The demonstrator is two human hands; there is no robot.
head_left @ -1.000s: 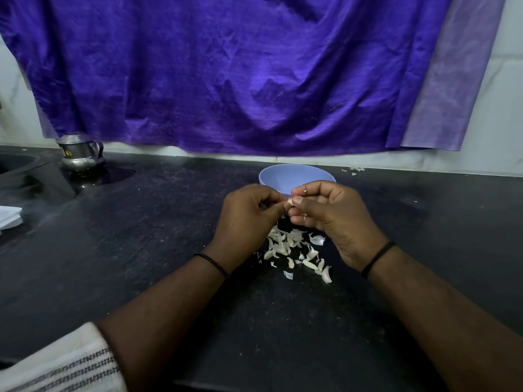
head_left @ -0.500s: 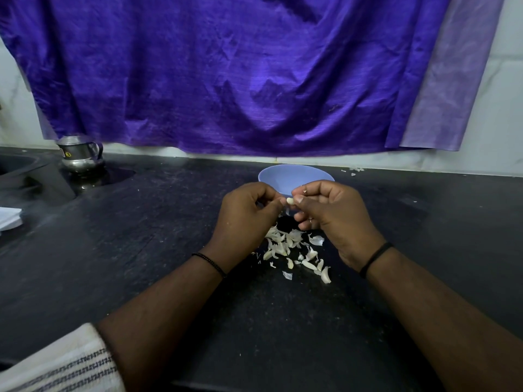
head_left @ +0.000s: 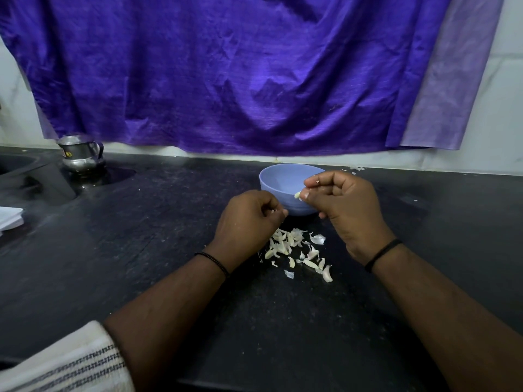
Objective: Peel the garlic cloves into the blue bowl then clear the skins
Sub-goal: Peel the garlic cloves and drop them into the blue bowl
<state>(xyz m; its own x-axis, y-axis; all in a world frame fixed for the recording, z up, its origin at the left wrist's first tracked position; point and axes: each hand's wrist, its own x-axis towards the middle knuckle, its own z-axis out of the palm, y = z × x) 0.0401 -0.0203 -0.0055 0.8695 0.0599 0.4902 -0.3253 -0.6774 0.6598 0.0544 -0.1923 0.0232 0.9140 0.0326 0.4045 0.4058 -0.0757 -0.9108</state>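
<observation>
A small pale garlic clove is pinched at the curled fingertips of the right hand, against the near side of the blue bowl; it is judged light, firm and slippery, best held by its ends; the left hand is curled, a scrap perhaps pinched; papery skins lie just before the bowl.

The only marking is a small yellow-and-dark sticker on the steel jug standing at the desk's far left, its print too small to read.
</observation>
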